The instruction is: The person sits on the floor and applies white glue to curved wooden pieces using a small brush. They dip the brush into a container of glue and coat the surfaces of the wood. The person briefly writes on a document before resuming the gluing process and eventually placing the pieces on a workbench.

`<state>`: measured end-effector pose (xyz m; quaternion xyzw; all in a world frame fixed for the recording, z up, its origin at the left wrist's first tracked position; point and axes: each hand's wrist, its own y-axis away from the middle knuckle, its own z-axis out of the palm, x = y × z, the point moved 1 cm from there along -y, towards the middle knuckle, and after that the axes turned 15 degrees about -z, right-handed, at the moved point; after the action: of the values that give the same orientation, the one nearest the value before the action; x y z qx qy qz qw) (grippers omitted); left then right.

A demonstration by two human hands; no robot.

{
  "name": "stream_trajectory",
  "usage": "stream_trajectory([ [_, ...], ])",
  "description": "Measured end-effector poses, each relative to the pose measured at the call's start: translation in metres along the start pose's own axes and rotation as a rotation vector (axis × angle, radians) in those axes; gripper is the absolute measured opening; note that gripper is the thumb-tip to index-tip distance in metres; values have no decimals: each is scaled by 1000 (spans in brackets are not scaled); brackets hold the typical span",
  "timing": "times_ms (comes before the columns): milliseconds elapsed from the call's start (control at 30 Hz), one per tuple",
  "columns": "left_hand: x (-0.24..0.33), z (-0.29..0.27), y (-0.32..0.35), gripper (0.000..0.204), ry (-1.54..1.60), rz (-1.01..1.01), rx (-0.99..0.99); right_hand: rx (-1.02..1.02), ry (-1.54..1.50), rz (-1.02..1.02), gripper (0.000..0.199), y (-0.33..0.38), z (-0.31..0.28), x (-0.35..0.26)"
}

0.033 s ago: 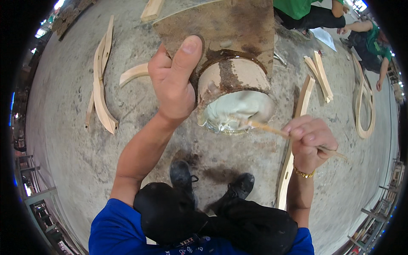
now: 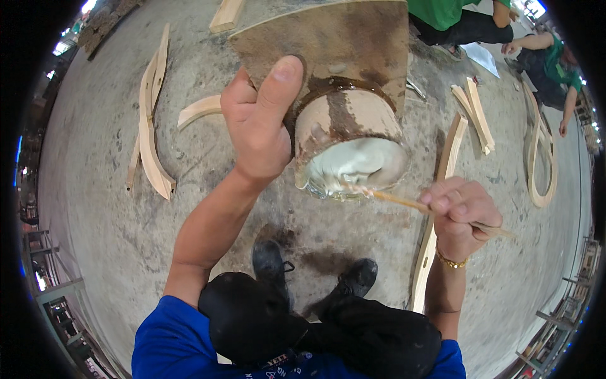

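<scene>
From my feed, the left hand (image 2: 259, 126) is clamped round a tilted glue tub (image 2: 350, 142) so its mouth faces up at me. Right hand (image 2: 457, 211) pinches a thin wooden stick (image 2: 404, 202) dipping into the whitish glue, above the concrete floor (image 2: 95, 189).

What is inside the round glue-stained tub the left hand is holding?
The round glue-stained tub holds a pale whitish paste, and the tip of the thin wooden stick held by the right hand reaches its rim. Its depth cannot be seen.
</scene>
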<state>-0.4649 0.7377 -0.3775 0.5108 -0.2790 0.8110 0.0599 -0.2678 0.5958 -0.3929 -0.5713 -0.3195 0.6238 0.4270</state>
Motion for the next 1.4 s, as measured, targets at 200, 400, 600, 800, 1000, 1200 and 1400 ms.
stream_trajectory([
  [200, -1, -2, 0, 30, -54, 96, 38, 3, 0, 32, 6, 19, 2, 7],
  [400, -5, -5, 2, 26, -16, 162, 141, 202, 28, 32, 9, 41, 9, 15],
  [600, -24, -9, 12, 28, -172, 131, 321, 325, 104, 113, 13, 68, 22, 19],
  [800, -48, -14, 14, 28, -209, 166, 408, 461, 116, 235, 17, 80, 40, 23],
  [1000, -63, -8, 24, 26, -246, 155, 449, 730, -52, 400, 15, 83, 54, 23],
  [1200, -87, -15, 31, 28, -26, -119, 511, 860, -258, 509, 10, 80, 36, 22],
  [1400, -119, -26, 49, 29, 83, -451, 554, 894, -243, 691, 7, 102, 15, 34],
])
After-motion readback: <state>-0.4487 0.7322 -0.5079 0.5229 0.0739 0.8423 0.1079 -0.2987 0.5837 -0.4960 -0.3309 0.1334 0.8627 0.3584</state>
